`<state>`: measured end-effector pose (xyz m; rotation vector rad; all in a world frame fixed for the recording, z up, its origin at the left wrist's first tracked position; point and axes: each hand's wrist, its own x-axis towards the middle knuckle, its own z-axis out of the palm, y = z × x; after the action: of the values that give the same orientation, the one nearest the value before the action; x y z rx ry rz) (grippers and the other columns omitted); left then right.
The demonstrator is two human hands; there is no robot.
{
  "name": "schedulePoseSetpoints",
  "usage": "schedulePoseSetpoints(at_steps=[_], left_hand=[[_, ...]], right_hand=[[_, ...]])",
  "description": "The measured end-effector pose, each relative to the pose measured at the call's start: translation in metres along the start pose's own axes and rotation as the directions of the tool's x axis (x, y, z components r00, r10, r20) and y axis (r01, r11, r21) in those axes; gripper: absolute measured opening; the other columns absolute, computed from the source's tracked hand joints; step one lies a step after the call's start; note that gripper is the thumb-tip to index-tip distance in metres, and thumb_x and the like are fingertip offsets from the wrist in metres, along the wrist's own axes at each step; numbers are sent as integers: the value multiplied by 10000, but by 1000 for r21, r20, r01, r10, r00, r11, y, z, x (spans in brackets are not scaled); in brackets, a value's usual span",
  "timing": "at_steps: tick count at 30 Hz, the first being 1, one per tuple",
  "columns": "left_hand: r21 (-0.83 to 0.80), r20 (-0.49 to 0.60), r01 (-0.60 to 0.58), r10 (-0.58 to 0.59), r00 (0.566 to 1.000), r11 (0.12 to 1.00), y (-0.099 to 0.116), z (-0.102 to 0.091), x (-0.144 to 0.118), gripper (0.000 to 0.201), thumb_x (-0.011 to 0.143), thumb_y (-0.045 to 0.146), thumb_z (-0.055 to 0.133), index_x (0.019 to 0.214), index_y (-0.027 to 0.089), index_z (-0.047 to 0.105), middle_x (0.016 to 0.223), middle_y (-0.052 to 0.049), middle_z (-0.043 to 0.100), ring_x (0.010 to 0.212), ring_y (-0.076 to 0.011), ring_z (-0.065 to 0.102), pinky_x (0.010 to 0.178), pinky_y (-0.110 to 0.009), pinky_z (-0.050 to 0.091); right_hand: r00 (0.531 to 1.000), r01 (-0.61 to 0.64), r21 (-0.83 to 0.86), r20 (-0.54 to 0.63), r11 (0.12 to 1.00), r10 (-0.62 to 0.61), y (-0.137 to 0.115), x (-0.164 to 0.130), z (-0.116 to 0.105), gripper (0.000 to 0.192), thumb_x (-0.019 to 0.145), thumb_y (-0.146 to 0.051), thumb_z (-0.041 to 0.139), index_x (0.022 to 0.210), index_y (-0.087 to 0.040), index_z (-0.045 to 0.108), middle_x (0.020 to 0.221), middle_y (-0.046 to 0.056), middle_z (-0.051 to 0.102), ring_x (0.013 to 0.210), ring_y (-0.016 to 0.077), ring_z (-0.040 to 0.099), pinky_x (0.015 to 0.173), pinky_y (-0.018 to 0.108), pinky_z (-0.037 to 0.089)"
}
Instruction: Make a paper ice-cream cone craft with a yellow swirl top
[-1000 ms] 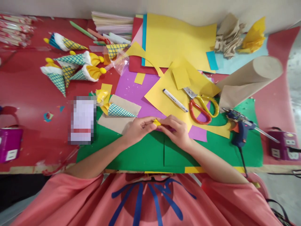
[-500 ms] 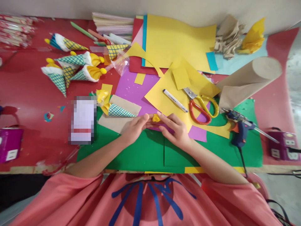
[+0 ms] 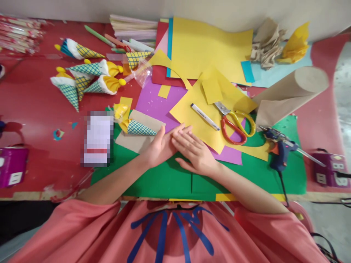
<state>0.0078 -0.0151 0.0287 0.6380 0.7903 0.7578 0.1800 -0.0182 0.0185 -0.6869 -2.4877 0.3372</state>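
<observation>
My left hand (image 3: 160, 144) lies palm up over the green sheet (image 3: 164, 179). My right hand (image 3: 193, 151) is pressed flat across it, fingers stretched out. The small yellow piece seen earlier is hidden between the two palms. A blue-checked paper cone (image 3: 138, 128) rests on a brown paper piece (image 3: 131, 142) just left of my left hand. A white marker (image 3: 205, 117) and red-and-yellow scissors (image 3: 234, 124) lie on a yellow sheet (image 3: 197, 128) just beyond my right hand.
A blue glue gun (image 3: 278, 148) stands at the right on the green sheet. A brown paper roll (image 3: 290, 91) lies behind it. Several finished cones (image 3: 87, 78) sit at the back left. A blurred box (image 3: 97, 138) stands left of the cone. Purple sockets (image 3: 333, 170) flank the table.
My fingertips held the small yellow piece between them; now both hands have flattened palm to palm over it, and it is out of sight.
</observation>
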Motion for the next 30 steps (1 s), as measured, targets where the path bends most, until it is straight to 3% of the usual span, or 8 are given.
schedulePoseSetpoints(at_steps=[6, 11, 14, 16, 21, 24, 26, 30], left_hand=[[-83, 83, 73, -67, 994, 994, 4, -2, -1, 849, 795, 835, 219, 1276, 223, 559, 1424, -84, 531, 1426, -267, 370, 1095, -430, 425], [-342, 51, 85, -72, 996, 936, 6, 0, -1, 789, 857, 746, 241, 1342, 180, 500, 1500, -61, 448, 1470, -212, 284, 1185, -357, 293], [-490, 96, 231, -211, 973, 841, 7, 3, -2, 820, 896, 678, 243, 1471, 97, 307, 1525, -121, 398, 1478, -236, 258, 1210, -382, 217], [-568, 90, 194, -174, 981, 800, 10, 2, -2, 850, 898, 679, 214, 1504, 84, 229, 1530, -124, 390, 1487, -230, 232, 1217, -374, 184], [-647, 79, 108, -75, 994, 755, 12, -3, -2, 852, 894, 689, 212, 1531, 126, 147, 1556, -89, 351, 1490, -180, 221, 1214, -323, 153], [-637, 134, 263, -233, 963, 724, 9, 1, -2, 917, 859, 747, 204, 1533, 130, 129, 1565, -107, 329, 1502, -214, 182, 1218, -369, 141], [-649, 107, 237, -222, 969, 723, 10, 2, -3, 908, 853, 754, 201, 1533, 154, 148, 1565, -94, 332, 1503, -219, 176, 1217, -371, 148], [-673, 68, 99, -72, 995, 732, 12, 3, -4, 880, 871, 716, 230, 1520, 123, 188, 1538, -95, 382, 1499, -190, 193, 1206, -324, 174]], right_hand=[[996, -61, -48, -61, 997, 58, -1, 0, -8, 527, 941, -364, 502, 1376, -68, 493, 1385, 175, 565, 1364, 258, 475, 1157, 438, 379], [983, 185, -13, -22, 983, -185, -6, 0, -3, 470, 949, -371, 497, 1320, -89, 556, 1336, 101, 623, 1349, 210, 495, 1184, 366, 343], [997, 59, -85, 60, 995, -54, -5, 1, -3, 627, 955, -513, 422, 1399, -74, 471, 1434, 135, 521, 1410, 233, 408, 1192, 404, 319], [999, -36, -116, 32, 993, 40, -3, 0, -4, 637, 952, -509, 431, 1399, -57, 467, 1439, 155, 508, 1420, 246, 390, 1195, 418, 311], [973, 228, -18, 36, 973, -228, -6, 0, -3, 529, 971, -436, 432, 1343, -75, 535, 1390, 99, 576, 1367, 205, 471, 1194, 344, 322], [996, 84, -48, 24, 995, -83, -3, 1, -4, 659, 952, -541, 404, 1376, -44, 492, 1429, 156, 524, 1405, 247, 412, 1177, 392, 351], [999, -45, -71, -24, 996, 44, 2, -1, -6, 654, 963, -511, 392, 1396, -26, 458, 1428, 188, 514, 1431, 250, 364, 1172, 427, 356], [977, 191, -37, -93, 981, -194, 2, -1, -7, 453, 971, -373, 430, 1288, -90, 586, 1310, 90, 643, 1344, 195, 496, 1104, 302, 447]])
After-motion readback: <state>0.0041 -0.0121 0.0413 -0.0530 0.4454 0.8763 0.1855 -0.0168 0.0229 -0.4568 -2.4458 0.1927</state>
